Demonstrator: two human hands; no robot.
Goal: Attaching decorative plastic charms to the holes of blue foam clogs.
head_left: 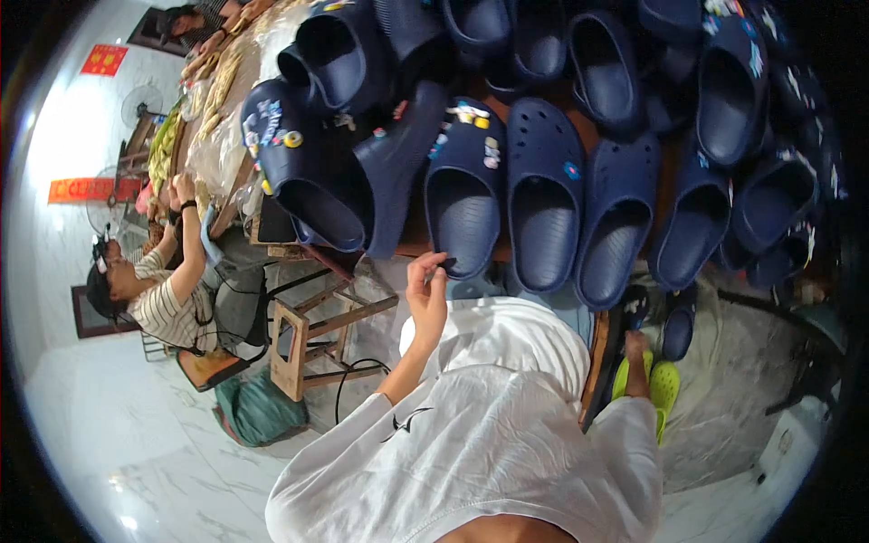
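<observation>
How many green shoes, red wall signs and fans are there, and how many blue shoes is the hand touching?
Green shoes: 2
Red wall signs: 2
Fans: 2
Blue shoes the hand touches: 1
Total: 7

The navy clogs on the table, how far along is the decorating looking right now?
Partly done. Several navy clogs already carry coloured charms, like the one at the left and the one by the hand. The left hand pinches that clog's heel rim; the right hand isn't in view. The neighbouring clog shows no charms, so more seem left.
</observation>
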